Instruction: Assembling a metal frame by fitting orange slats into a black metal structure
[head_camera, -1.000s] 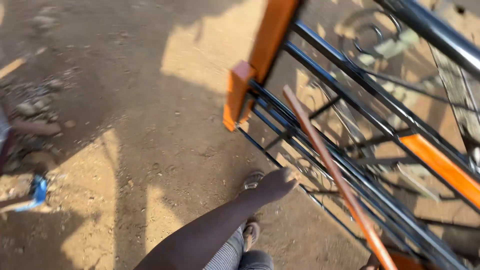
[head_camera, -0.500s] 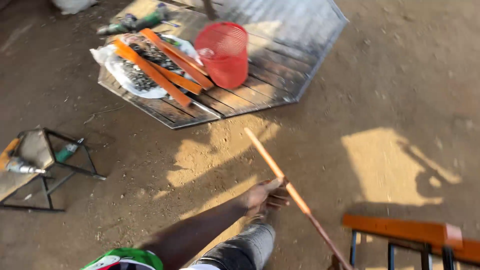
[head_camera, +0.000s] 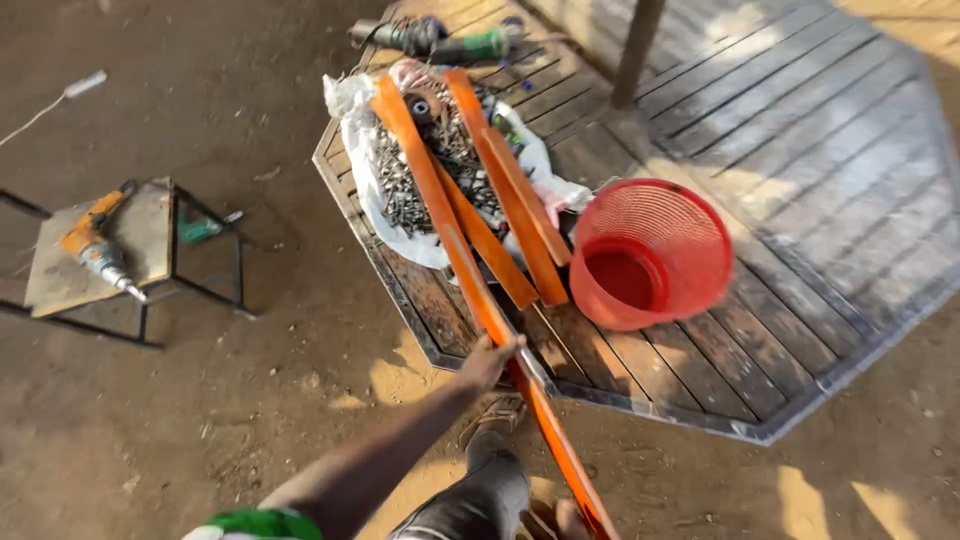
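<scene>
- Dirt yard; small stand (head_camera: 150, 250) at left carried a drill (head_camera: 95, 245).
- Left hand (head_camera: 490, 362), fingers clamped around long orange bar (head_camera: 470, 275); bar ran up-left onto slatted platform (head_camera: 800, 230).
- Right hand (head_camera: 570, 520) gripped its near end, fingers unclear.
- Red basket (head_camera: 650, 255) sat right of the bar.

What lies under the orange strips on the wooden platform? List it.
Under the orange strips lies a heap of screws on a white plastic sheet, spread on the slatted platform. What sits directly beneath the strips and the sheet is covered.
</scene>
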